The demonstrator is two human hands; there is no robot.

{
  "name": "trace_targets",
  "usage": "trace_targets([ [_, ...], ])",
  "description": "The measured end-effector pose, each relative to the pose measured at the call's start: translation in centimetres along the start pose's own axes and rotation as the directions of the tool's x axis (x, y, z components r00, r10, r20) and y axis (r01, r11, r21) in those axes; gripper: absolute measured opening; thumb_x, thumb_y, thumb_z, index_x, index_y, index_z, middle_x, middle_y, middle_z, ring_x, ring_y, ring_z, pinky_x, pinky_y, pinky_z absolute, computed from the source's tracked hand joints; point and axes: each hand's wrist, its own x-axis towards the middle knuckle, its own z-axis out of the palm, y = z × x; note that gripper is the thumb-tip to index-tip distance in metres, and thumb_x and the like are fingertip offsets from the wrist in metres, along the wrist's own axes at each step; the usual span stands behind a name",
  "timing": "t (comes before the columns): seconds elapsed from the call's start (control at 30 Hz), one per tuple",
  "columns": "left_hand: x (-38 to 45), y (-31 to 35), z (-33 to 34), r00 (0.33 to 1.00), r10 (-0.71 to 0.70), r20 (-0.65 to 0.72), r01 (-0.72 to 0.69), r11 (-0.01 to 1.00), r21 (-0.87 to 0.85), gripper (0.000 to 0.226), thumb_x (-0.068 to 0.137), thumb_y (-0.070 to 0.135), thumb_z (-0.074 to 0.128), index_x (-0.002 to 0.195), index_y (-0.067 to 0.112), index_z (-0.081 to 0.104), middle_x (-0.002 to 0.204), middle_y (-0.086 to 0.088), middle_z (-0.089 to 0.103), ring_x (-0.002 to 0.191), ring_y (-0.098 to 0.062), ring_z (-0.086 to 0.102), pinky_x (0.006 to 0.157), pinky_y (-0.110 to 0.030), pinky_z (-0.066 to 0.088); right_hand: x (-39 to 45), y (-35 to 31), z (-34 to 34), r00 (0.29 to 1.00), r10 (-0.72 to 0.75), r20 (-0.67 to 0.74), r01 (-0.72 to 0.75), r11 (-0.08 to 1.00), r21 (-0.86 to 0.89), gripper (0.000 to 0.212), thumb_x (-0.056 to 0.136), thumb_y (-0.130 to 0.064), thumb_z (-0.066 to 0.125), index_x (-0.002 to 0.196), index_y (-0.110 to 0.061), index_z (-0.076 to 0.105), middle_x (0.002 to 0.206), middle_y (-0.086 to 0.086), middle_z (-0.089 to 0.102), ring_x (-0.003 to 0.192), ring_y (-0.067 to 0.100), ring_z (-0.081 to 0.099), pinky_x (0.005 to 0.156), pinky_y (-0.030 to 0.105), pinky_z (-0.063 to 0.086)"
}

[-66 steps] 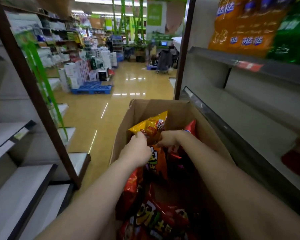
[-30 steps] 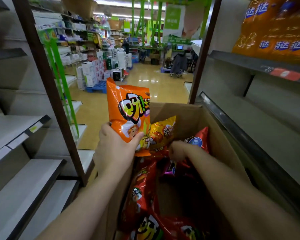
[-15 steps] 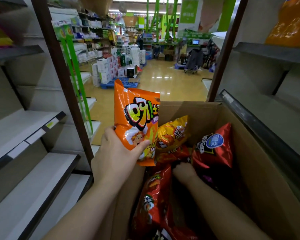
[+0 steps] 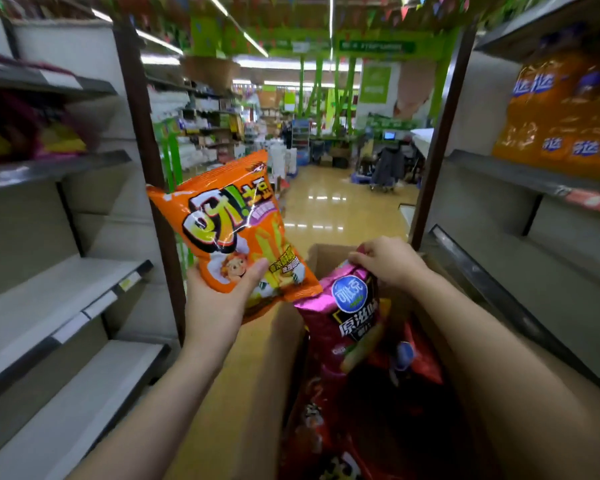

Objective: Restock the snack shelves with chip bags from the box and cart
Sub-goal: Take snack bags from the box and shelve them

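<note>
My left hand (image 4: 219, 299) grips the bottom edge of an orange chip bag (image 4: 231, 223) and holds it upright above the left side of the cardboard box (image 4: 243, 393). My right hand (image 4: 388, 261) pinches the top of a pink-purple chip bag (image 4: 347, 306) and holds it over the box. Several red and dark bags (image 4: 413, 362) lie deeper inside the box, partly in shadow.
Grey shelves (image 4: 66, 296) stand at the left, with purple and yellow packs (image 4: 32, 133) on an upper level. At the right, a shelf (image 4: 534, 174) carries large orange bags (image 4: 565, 109) above bare levels. The aisle floor (image 4: 333, 209) runs ahead toward stacked goods.
My left hand has lifted the orange bag higher and a little leftward, out of the box. My right hand came up from among the bags, holding the pink-purple bag by its top.
</note>
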Motion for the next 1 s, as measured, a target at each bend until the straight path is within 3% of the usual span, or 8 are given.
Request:
trace_targets([
  [0.17, -1.8, 4.9, -6.4, 0.999, 0.003, 0.033, 0.001, 0.991, -0.133, 0.082, 0.049, 0.058, 0.083, 0.121, 0.024, 0.06, 0.107, 0.006, 0.073, 0.096, -0.013, 0.071, 0.086, -0.036, 0.055, -1.6, -7.2, -5.9, 0.931, -0.019, -0.365, 0.082, 0.984, 0.156, 0.037, 0.101, -0.035, 0.043, 0.092, -0.007, 0.064, 0.085, 0.012, 0.066, 0.081, 0.029, 0.061, 0.068, 0.038, 0.047],
  [0.33, -6.0, 9.1, -14.3, 0.988, -0.012, 0.152, 0.038, 0.985, -0.169, 0.06, 0.061, 0.024, 0.088, 0.115, 0.022, 0.061, 0.103, 0.0, 0.075, 0.09, -0.02, 0.073, 0.073, -0.034, 0.06, -3.4, -17.1, -9.1, 0.887, 0.032, -0.46, 0.194, 0.879, 0.435, 0.038, 0.097, -0.026, 0.051, 0.065, -0.006, 0.048, 0.065, 0.012, 0.05, 0.066, 0.028, 0.048, 0.056, 0.037, 0.03],
  [0.5, -10.7, 10.4, -23.0, 0.99, -0.039, 0.139, 0.057, 0.99, -0.128, 0.082, 0.042, 0.045, 0.09, 0.114, 0.018, 0.062, 0.106, -0.005, 0.074, 0.094, -0.025, 0.072, 0.081, -0.039, 0.058, -6.3, -27.8, -5.9, 0.987, -0.108, -0.117, 0.157, 0.542, 0.826, 0.022, 0.09, -0.01, 0.054, 0.07, -0.014, 0.049, 0.069, 0.016, 0.047, 0.057, 0.023, 0.048, 0.053, 0.031, 0.035],
  [0.6, -14.2, 10.2, -28.0, 0.995, -0.055, 0.083, 0.066, 0.988, -0.136, 0.083, 0.032, 0.065, 0.089, 0.1, 0.02, 0.075, 0.108, -0.007, 0.073, 0.099, -0.026, 0.07, 0.09, -0.046, 0.055, -9.6, -33.6, -2.3, 0.937, -0.32, 0.136, 0.043, 0.494, 0.868, 0.024, 0.089, -0.011, 0.057, 0.067, -0.016, 0.049, 0.045, 0.002, 0.046, 0.034, 0.01, 0.043, 0.043, 0.019, 0.039],
  [0.67, -16.9, 10.0, -31.0, 0.994, -0.095, 0.06, 0.103, 0.985, -0.14, 0.081, 0.034, 0.065, 0.089, 0.1, 0.022, 0.075, 0.112, -0.01, 0.071, 0.102, -0.031, 0.066, 0.095, -0.058, 0.046, -12.3, -37.3, 0.2, 0.869, -0.433, 0.241, 0.011, 0.503, 0.864, 0.014, 0.077, -0.021, 0.067, 0.075, -0.013, 0.056, 0.055, 0.008, 0.051, 0.046, 0.016, 0.049, 0.053, 0.024, 0.046],
  [0.83, -23.7, 9.2, -36.9, 0.97, -0.228, -0.087, 0.216, 0.968, -0.125, 0.088, 0.039, 0.058, 0.089, 0.112, 0.017, 0.063, 0.106, -0.003, 0.074, 0.098, -0.022, 0.07, 0.087, -0.036, 0.055, -19.9, -44.6, 7.1, 0.778, -0.502, 0.378, -0.162, 0.42, 0.893, 0.042, 0.06, -0.038, 0.07, 0.092, -0.012, 0.062, 0.091, 0.023, 0.054, 0.078, 0.031, 0.051, 0.073, 0.042, 0.044],
  [0.93, -28.4, 8.4, -40.6, 0.898, -0.342, -0.277, 0.306, 0.938, -0.165, 0.08, 0.047, 0.055, 0.079, 0.115, 0.017, 0.064, 0.106, -0.002, 0.074, 0.099, -0.022, 0.07, 0.093, -0.04, 0.053, -24.8, -48.2, 11.7, 0.682, -0.56, 0.471, -0.28, 0.394, 0.875, 0.081, 0.055, -0.067, 0.073, 0.108, -0.006, 0.063, 0.113, 0.027, 0.066, 0.095, 0.033, 0.061, 0.085, 0.042, 0.049],
  [1.0, -31.7, 8.2, -43.0, 0.831, -0.406, -0.381, 0.343, 0.912, -0.224, 0.081, 0.049, 0.06, 0.083, 0.116, 0.019, 0.064, 0.104, -0.001, 0.075, 0.098, -0.022, 0.071, 0.097, -0.045, 0.051, -28.3, -50.5, 13.9, 0.605, -0.599, 0.525, -0.363, 0.378, 0.851, 0.102, 0.062, -0.08, 0.065, 0.129, -0.004, 0.055, 0.124, 0.027, 0.062, 0.112, 0.044, 0.062, 0.102, 0.061, 0.044],
])
